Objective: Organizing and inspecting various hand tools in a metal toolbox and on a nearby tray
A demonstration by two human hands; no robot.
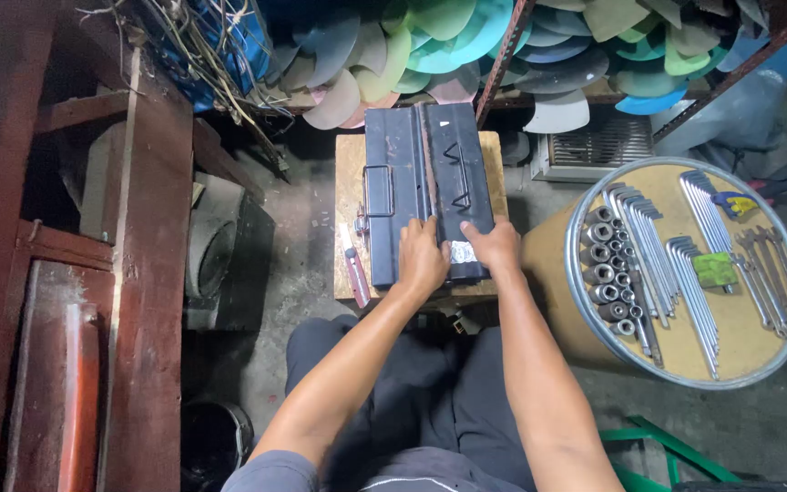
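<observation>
Toolbox: a dark grey, long metal toolbox with two hinged lid halves (425, 191) lies closed on a small square wooden stand (350, 173), directly in front of the seated person.
Left hand: the left hand (421, 258) rests flat on the near end of the left lid half, fingers spread, not clenched and not gripping anything.
Right hand: the right hand (494, 246) presses on the near end of the right lid half, beside a pale sticker; it grasps nothing.
Handling: sheet steel, so I judge it stiff and probably heavy if it is full; the painted surface looks smooth and somewhat slippery.
Where to hold: the two wire handles (378, 190) folded flat on the lids seem the safest grip; the lid edges look thin.
Nearby: a small red-handled tool (354, 267) lies at the left edge of the stand; a round drum top (740, 351) to the right carries sockets and wrenches (649, 255).
Hidden: the inside of the box cannot be seen; the near latch is covered by the hands; the legs of the stand are out of view.
</observation>
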